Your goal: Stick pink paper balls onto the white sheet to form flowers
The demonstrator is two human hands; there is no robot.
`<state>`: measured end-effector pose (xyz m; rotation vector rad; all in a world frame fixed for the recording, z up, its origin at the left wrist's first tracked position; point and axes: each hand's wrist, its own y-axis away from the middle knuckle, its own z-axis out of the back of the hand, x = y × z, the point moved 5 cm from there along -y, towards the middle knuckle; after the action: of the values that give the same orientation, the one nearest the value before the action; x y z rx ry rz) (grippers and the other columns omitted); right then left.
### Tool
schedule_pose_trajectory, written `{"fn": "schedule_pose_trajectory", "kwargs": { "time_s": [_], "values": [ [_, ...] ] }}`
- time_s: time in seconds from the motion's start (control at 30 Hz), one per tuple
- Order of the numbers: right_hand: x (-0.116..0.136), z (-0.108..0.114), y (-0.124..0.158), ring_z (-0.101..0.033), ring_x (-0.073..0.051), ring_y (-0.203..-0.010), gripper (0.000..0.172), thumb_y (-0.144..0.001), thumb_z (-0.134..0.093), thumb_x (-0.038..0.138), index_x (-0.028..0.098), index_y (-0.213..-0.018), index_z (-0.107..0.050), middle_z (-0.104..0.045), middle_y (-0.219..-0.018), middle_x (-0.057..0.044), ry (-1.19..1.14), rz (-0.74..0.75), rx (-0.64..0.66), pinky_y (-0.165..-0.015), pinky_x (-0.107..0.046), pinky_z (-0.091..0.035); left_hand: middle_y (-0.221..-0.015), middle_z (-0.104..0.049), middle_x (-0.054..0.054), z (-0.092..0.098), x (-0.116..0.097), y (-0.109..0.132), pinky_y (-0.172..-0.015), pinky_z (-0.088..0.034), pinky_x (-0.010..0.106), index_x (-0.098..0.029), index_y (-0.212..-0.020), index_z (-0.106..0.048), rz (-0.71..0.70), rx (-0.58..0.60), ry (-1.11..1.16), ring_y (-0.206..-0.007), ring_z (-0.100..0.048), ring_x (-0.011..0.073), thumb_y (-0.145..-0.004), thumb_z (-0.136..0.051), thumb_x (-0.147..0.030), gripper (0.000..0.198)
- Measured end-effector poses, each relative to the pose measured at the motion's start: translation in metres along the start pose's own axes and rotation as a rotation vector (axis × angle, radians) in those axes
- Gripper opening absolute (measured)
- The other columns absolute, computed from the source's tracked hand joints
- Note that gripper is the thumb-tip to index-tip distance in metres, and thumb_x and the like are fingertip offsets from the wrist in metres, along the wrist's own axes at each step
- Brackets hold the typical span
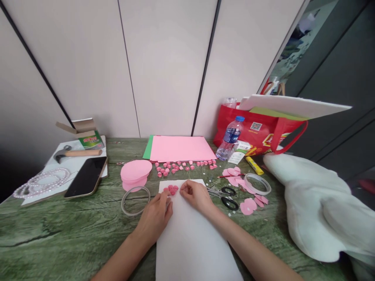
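A white board [193,242] lies lengthwise in front of me on the green wood-grain table. Near its far end sits a small cluster of pink paper roses [172,189]. My left hand [156,212] rests on the board's left edge, its fingertips at the left side of the cluster and its thumb apart from them. Just right of the roses, my right hand [195,195] has thumb and fingers pinched together; whatever is between them is hidden. Black-handled scissors [229,198] lie beside the right wrist. More loose paper roses [175,168] are scattered beyond the board.
Tape rolls [123,205] [268,187] flank the board. Left are pink paper ovals [136,171], a phone [86,177], beads [43,181] and a hammer [82,153]. Pink sheets [181,148] lie behind. Right are a bottle [230,138], red bag [252,130], glue stick [254,165] and white plush [316,207].
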<state>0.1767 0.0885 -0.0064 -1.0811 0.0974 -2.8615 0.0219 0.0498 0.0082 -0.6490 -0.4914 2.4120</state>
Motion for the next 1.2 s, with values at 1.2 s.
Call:
{"fn": "schedule_pose_trajectory", "kwargs": {
  "time_s": [1.2],
  "values": [
    [0.003,-0.008,0.006,-0.061,-0.014,-0.069,0.017,-0.086,-0.055,0.025,0.021,-0.082,-0.070,-0.066,-0.079,-0.004,0.096,0.323,-0.026,-0.062,-0.023,-0.043,-0.078,-0.070,0.005,0.012,-0.008,-0.001,-0.059,-0.053,0.025,-0.017,-0.107,-0.045,-0.072,-0.141,-0.063,-0.065,-0.068,0.0153,-0.090,-0.039,-0.018,0.018]
  ]
}}
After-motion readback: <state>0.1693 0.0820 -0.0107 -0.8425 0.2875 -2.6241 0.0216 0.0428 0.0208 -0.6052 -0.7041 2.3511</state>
